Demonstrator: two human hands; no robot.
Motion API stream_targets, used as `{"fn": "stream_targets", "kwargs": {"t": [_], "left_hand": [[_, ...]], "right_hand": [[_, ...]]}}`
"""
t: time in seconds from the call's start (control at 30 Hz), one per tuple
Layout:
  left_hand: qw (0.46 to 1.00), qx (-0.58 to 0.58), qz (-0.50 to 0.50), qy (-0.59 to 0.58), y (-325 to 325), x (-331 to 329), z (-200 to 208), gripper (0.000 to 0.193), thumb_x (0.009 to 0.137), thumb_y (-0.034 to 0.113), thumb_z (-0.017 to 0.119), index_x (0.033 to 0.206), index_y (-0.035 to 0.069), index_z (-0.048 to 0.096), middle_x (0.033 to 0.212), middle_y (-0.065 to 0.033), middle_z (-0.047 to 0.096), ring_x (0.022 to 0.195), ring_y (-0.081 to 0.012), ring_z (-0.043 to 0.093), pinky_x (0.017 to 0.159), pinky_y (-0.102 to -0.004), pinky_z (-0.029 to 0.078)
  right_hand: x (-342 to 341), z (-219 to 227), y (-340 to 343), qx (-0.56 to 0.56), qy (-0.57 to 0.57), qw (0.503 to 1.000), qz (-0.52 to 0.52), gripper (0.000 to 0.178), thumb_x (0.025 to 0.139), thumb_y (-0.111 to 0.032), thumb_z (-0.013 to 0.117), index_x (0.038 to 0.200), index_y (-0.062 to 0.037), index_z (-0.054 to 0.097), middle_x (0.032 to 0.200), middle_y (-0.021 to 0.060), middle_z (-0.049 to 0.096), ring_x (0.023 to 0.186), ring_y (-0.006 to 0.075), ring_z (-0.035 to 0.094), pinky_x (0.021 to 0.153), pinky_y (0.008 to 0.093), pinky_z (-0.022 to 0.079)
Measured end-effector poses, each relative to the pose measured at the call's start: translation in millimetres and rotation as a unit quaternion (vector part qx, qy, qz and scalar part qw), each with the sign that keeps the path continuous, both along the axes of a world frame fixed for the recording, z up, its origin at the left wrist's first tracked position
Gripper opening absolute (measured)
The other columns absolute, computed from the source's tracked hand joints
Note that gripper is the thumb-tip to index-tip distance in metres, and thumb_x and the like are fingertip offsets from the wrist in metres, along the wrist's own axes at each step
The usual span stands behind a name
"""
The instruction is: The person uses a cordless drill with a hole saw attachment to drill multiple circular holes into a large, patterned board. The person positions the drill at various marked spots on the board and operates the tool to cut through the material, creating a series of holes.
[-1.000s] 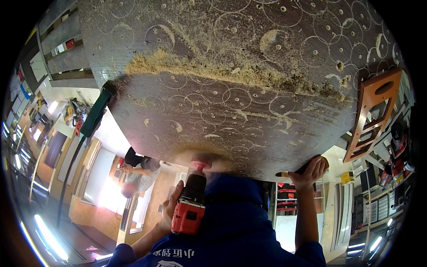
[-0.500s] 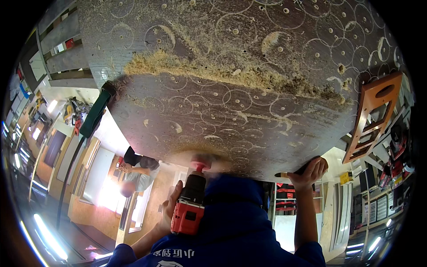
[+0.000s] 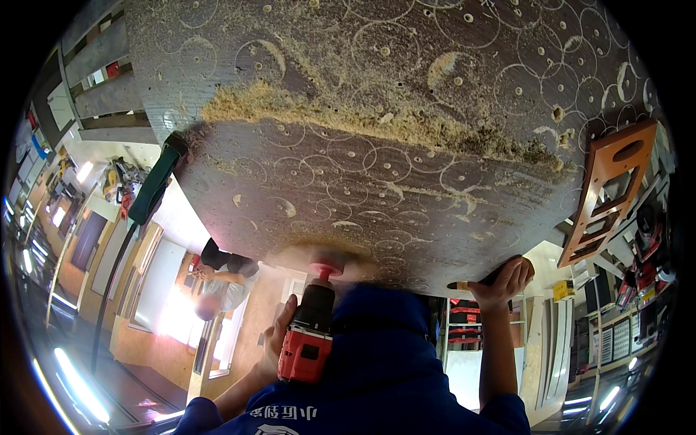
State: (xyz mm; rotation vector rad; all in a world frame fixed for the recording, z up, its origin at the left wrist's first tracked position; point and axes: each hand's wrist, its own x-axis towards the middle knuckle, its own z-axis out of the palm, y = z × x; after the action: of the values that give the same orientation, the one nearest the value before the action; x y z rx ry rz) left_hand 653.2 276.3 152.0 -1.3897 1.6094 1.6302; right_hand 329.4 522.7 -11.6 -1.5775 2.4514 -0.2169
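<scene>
Nearest the camera, the left hand has its fingers wrapped tight round the grip of a red drill, which points up into the near edge of a dark board. Sawdust blurs the spot where the drill's red cutter meets the wood. Off to the right, the right hand grips the board's edge, fingers curled over it beside a pencil. Across the board run scored circles, small holes and a ridge of sawdust. Beyond its left corner lies a green clamp; at far right stands an orange jig. Another person works further off.
</scene>
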Motion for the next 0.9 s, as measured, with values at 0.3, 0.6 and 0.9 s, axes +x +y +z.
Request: {"fn": "stream_targets", "kwargs": {"t": [0.3,0.6,0.9], "left_hand": [[0.999,-0.028,-0.037,0.005,-4,-9,-2,0.113,0.071,0.036,0.085,0.15,-0.002,0.014,0.1,-0.0116,0.067,0.081,-0.0222,0.068,0.071,-0.0342,0.056],[1.0,-0.001,-0.005,0.007,0,2,-1,0.113,0.071,0.029,0.086,0.151,0.0,0.012,0.1,-0.0108,0.067,0.081,-0.0205,0.067,0.071,-0.0326,0.055],[1.0,-0.022,-0.013,0.002,-5,-12,-2,0.094,0.075,0.007,0.079,0.149,0.0,0.021,0.104,-0.0163,0.068,0.085,-0.0257,0.07,0.072,-0.0355,0.057]], "right_hand": [[0,0,-1,-0.002,-0.002,1.0,0.001,0.101,0.079,-0.065,0.061,0.148,-0.0004,0.026,0.103,0.02,0.055,0.09,0.0367,0.055,0.081,0.052,0.04],[1,1,1,0.005,-0.012,1.0,-0.005,0.1,0.079,-0.062,0.062,0.148,-0.001,0.024,0.105,0.0205,0.055,0.09,0.0373,0.055,0.081,0.0521,0.04],[0,0,5,0.011,-0.019,1.0,-0.003,0.099,0.081,-0.065,0.058,0.148,-0.0002,0.025,0.108,0.0217,0.055,0.091,0.0381,0.055,0.081,0.0524,0.039]]}}
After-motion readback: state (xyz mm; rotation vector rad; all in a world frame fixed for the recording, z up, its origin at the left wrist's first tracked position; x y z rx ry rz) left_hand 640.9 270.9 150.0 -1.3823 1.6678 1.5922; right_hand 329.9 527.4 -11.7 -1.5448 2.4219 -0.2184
